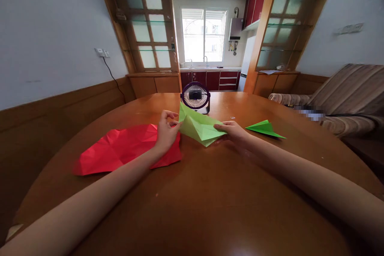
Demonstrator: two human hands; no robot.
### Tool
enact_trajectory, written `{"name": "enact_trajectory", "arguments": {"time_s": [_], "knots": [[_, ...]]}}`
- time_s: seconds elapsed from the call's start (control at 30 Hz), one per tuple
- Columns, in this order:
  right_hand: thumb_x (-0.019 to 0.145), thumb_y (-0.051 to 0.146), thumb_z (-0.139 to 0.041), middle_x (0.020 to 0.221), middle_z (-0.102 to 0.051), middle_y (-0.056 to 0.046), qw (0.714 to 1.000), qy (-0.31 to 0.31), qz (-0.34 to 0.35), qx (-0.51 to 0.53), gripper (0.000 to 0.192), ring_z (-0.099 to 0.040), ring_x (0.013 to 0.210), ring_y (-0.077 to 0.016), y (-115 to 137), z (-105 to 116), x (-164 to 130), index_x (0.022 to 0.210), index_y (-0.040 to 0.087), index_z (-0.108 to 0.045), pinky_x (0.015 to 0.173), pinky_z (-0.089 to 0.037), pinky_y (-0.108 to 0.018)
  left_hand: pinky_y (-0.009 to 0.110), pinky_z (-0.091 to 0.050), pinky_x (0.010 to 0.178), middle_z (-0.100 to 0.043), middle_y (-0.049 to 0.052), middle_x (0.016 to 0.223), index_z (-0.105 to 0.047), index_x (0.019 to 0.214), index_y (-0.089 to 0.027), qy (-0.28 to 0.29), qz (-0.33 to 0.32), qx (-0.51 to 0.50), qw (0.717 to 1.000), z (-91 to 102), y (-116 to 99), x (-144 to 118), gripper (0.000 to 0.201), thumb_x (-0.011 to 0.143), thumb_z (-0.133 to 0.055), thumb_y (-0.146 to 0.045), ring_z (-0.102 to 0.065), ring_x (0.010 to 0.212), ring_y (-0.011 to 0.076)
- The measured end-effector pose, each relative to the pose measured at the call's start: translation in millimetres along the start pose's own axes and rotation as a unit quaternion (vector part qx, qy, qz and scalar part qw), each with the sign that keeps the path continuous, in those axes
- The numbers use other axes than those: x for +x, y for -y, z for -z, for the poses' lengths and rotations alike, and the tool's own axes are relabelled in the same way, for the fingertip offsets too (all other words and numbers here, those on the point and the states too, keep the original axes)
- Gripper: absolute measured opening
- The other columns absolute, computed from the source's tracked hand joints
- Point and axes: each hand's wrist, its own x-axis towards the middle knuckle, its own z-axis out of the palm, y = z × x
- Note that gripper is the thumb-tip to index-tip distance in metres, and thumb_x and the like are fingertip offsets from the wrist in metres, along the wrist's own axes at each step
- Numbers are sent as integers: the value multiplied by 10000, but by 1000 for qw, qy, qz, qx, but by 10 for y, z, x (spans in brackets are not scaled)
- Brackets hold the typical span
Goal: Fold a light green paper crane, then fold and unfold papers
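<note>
A sheet of light green paper (201,127), creased and partly folded, is held up over the table between both hands. My left hand (167,130) pinches its left edge with thumb and fingertips. On the right, my right hand (232,130) grips the other side, thumb on top and fingers mostly hidden underneath. Under and beside my left forearm lies a crumpled, creased sheet of red paper (120,148). To the right of my right hand rests a folded bright green paper plane (265,129).
The round-edged wooden table (207,196) spreads all around. A small dark fan (196,96) stands just behind the green paper. A striped sofa (345,96) is at the right, and a cable (112,74) hangs from the left wall socket.
</note>
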Motion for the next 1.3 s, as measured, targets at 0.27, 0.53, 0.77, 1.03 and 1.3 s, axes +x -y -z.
{"name": "enact_trajectory", "arguments": {"time_s": [0.27,0.53,0.77,1.03,1.3], "knots": [[736,429,-706,565,-617,-35,961,-16,82,-264,312,-569,482,-136,53,174,76,637,148,-612,461,-443,-260,413,-472,878,-530,72,1036,-726,915,-213,167,-35,276,946,-18,45,33,318,637,-736,-366,-557,972,253],[731,128,-641,1020,-578,-94,758,-78,347,-546,216,-538,949,-233,99,280,65,938,187,-621,829,-428,-373,485,-418,963,-574,94,1157,-726,760,-212,301,-53,346,887,24,-71,150,142,635,-704,-276,-532,1099,306],[861,243,-548,903,-663,-34,829,179,272,-454,204,-577,752,-148,85,193,15,1006,213,-689,718,-445,-273,569,-339,1009,-587,106,1104,-709,808,-224,248,-94,374,889,85,-13,208,164,656,-647,-224,-463,1172,349],[798,503,-656,811,-615,-41,786,184,252,-534,327,-563,801,-194,138,156,-27,710,190,-689,844,-396,-356,428,-412,935,-637,84,969,-705,758,-237,367,-214,353,834,59,-202,154,202,775,-509,-192,-565,969,257],[712,317,-705,910,-666,-37,896,183,231,-333,177,-603,859,-189,172,140,2,826,181,-710,843,-459,-353,432,-403,988,-714,-3,897,-727,770,-287,445,-54,219,867,96,-296,129,245,677,-521,-195,-612,963,249]]}}
